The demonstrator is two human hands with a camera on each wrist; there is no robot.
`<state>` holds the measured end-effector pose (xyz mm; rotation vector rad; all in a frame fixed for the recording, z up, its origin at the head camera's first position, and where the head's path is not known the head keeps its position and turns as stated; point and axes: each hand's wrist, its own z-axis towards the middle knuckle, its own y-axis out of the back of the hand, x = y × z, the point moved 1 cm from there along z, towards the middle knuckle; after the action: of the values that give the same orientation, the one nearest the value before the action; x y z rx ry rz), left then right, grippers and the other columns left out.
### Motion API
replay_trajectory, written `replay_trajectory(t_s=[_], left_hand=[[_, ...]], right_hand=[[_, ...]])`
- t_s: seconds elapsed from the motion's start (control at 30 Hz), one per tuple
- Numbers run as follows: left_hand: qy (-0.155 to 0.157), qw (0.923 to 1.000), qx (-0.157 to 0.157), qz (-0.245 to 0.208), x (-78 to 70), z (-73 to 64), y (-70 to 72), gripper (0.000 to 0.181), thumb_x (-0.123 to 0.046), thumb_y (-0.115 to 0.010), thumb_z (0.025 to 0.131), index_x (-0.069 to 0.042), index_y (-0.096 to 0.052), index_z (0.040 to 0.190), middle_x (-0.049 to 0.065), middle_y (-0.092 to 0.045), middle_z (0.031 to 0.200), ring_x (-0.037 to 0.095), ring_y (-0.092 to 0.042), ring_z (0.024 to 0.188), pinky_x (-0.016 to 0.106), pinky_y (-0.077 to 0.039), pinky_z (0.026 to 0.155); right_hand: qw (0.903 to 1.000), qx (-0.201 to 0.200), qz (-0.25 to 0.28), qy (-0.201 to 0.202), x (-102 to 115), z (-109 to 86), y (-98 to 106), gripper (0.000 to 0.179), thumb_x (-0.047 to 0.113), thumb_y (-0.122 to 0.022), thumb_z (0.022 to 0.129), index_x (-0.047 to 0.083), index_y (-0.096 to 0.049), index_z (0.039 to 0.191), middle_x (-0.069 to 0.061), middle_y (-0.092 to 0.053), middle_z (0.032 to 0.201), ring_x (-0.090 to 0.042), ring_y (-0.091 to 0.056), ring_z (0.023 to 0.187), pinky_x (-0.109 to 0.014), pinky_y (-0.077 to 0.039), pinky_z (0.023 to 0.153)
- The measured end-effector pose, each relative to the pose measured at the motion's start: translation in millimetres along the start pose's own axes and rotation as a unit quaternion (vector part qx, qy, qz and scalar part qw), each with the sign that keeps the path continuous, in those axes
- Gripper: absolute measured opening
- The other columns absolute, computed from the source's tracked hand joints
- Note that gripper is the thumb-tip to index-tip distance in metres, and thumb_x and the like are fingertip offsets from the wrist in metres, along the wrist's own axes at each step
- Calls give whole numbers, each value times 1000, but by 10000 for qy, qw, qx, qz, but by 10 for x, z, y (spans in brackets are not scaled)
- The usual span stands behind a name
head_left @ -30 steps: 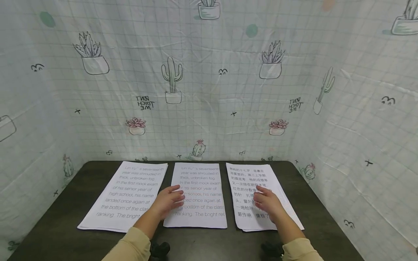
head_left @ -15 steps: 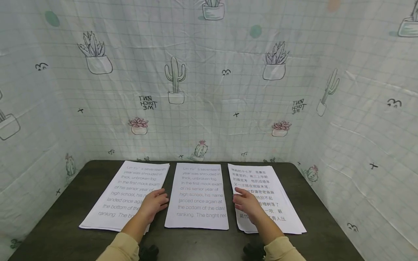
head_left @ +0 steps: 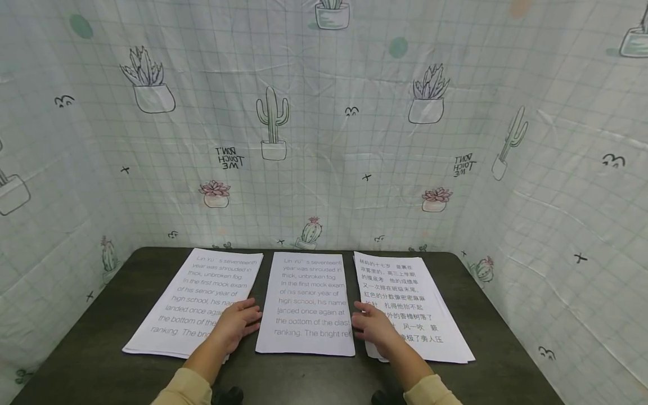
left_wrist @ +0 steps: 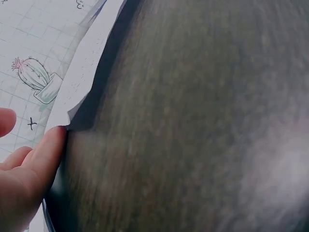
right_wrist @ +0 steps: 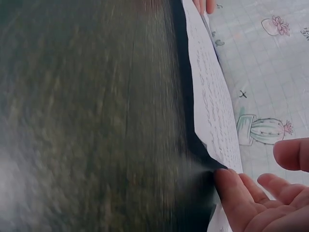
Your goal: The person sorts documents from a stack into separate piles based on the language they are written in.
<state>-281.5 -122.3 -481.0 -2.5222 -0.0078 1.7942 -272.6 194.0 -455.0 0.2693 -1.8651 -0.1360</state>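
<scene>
Between my two hands lies a white sheet of paper (head_left: pixel 304 304) printed with English text. My left hand (head_left: pixel 234 327) has its fingers loosely extended at the sheet's left edge, over the right part of the left paper stack (head_left: pixel 174 304). At the right edge is my right hand (head_left: pixel 376 327), its fingers loosely extended over the lower left of the right paper stack (head_left: pixel 430 306), which carries Chinese text. In the left wrist view, a fingertip (left_wrist: pixel 55 133) meets the paper's corner. The right wrist view shows a fingertip (right_wrist: pixel 224 176) right at the paper's edge.
All the papers lie on a dark table (head_left: pixel 304 377). A pale cloth (head_left: pixel 324 169) printed with cacti hangs behind it and along both sides. Small dark devices sit at the left wrist (head_left: pixel 228 395) and right wrist (head_left: pixel 387 397).
The left hand has moved left off the middle sheet to its left edge. The right hand has come left and nearer to the middle sheet's right edge. The papers keep their places.
</scene>
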Motion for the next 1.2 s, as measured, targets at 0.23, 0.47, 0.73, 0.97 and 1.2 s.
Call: replay_trajectory(t_s=[0.23, 0.47, 0.73, 0.97, 1.2], left_hand=[[74, 9999, -20, 107, 52, -18, -36, 55, 1, -48, 92, 14, -33, 144, 36, -42, 143, 39, -54, 123, 49, -51, 98], [2, 9998, -32, 192, 82, -40, -103, 61, 10, -46, 81, 14, -37, 141, 32, -55, 130, 21, -65, 98, 33, -57, 77], [27, 9997, 162, -181, 130, -51, -171, 64, 14, -43, 81, 14, -32, 144, 32, -55, 130, 20, -66, 98, 33, -58, 77], [19, 9986, 186, -487, 145, -43, -171, 65, 16, -42, 81, 13, -31, 144, 34, -51, 135, 19, -65, 101, 31, -57, 78], [-85, 9962, 319, -804, 84, -44, -136, 64, 16, -40, 84, 9, -31, 146, 35, -46, 141, 18, -65, 104, 30, -57, 80]], right_hand=[[9997, 62, 171, -174, 1, -38, -47, 55, 1, -50, 92, -13, -34, 143, -39, -44, 137, -46, -55, 121, -50, -54, 92], [9969, 112, 741, -220, -33, -49, -89, 54, 4, -47, 97, -14, -30, 144, -37, -37, 140, -41, -56, 118, -48, -54, 93], [9948, 518, 761, -430, -75, -46, -100, 58, 8, -50, 96, -11, -29, 147, -27, -55, 131, -27, -63, 110, -45, -53, 92], [9949, 667, 708, -254, -88, -46, -80, 58, 4, -48, 95, -8, -30, 148, -21, -62, 125, -21, -66, 102, -39, -55, 84], [9946, 603, 834, -155, -47, -41, -79, 61, 2, -49, 91, -5, -32, 149, -19, -64, 125, -20, -67, 99, -36, -55, 81]])
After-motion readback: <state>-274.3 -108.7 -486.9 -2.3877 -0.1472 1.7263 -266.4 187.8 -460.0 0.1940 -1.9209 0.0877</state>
